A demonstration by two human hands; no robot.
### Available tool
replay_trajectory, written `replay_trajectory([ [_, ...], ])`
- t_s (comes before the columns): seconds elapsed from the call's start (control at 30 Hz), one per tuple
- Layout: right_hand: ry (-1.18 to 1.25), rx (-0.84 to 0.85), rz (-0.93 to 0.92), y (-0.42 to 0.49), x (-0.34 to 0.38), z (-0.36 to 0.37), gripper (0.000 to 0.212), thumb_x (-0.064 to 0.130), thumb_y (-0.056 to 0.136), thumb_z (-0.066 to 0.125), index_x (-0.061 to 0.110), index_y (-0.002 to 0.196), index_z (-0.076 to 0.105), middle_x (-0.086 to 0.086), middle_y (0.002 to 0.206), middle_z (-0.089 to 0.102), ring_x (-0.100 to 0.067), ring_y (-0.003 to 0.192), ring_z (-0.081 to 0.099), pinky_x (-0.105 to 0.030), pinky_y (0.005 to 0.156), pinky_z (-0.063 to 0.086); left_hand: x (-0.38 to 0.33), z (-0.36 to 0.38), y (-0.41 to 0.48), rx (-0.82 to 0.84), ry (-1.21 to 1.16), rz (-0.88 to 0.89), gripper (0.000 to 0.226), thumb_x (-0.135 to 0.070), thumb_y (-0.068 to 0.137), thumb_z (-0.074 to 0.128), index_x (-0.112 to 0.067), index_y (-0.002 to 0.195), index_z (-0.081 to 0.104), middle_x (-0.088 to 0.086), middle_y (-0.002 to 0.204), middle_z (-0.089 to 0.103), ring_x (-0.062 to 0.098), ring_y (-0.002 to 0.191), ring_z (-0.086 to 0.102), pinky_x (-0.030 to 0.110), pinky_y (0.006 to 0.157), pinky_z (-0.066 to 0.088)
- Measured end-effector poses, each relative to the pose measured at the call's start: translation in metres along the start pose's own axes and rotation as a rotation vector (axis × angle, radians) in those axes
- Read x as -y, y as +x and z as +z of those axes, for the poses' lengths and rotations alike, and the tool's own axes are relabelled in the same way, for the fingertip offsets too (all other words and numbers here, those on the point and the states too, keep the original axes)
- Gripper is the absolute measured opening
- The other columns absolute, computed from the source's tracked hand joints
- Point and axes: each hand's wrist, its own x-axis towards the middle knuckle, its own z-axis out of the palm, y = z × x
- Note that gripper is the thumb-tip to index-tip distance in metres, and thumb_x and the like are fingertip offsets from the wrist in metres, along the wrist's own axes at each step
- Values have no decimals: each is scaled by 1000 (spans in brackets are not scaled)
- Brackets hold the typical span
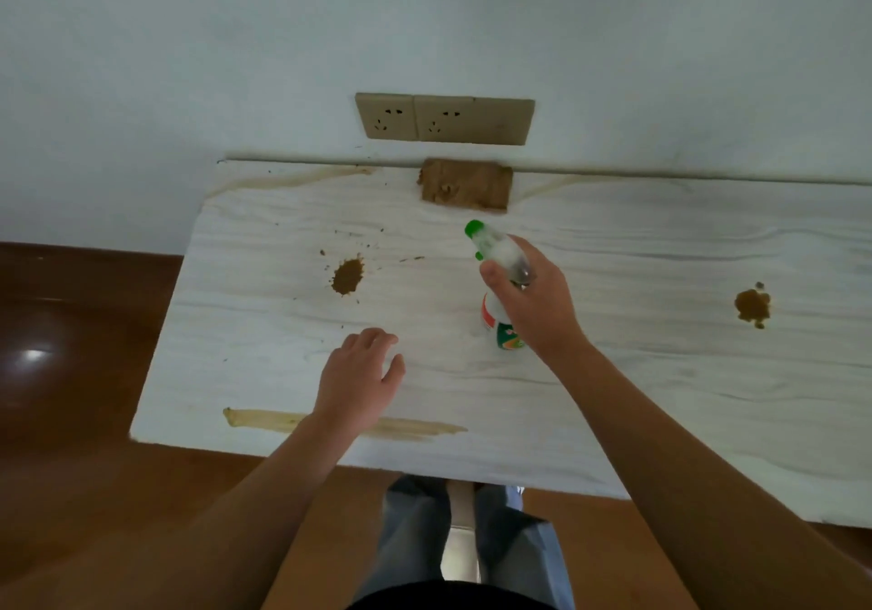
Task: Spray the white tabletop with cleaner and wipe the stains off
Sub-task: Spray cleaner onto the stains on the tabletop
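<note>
Our right hand (528,307) grips the spray bottle (493,317), white with green nozzle and red-green label, over the middle of the white bench (613,373). Our left hand (358,373) hovers open beside it, fingers relaxed; brown stains (347,276) dot the surface.

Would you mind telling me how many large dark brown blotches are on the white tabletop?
2. The left blotch sits left of the spray bottle; the right blotch is near the right edge of the view. The bottle may hide more.
</note>
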Motion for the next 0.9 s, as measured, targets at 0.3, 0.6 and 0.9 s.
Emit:
replay_trajectory([
  [0.3,-140,149,-38,45,-9,26,26,53,94,61,30,103,65,-2,75,70,-14,59,63,-26,55,51,-1,5,2,-9,33,34,48,-42,105,44,-20,146,51,2,155,47,22,144,44,39,114,42],
  [0.6,-112,30,157,70,-26,24,25,44,94,63,21,87,66,0,61,67,-7,50,62,-15,54,50,4,22,45,-100,108,211,44,-40,102,44,-17,139,54,9,151,52,29,139,51,43,110,45],
  [0.9,-56,1,265,99,-26,19,38,48,96,58,11,94,66,-9,69,67,-14,58,61,-30,64,55,21,52,70,-171,91,338,42,-38,100,49,-15,135,57,11,151,52,31,140,49,49,111,46],
])
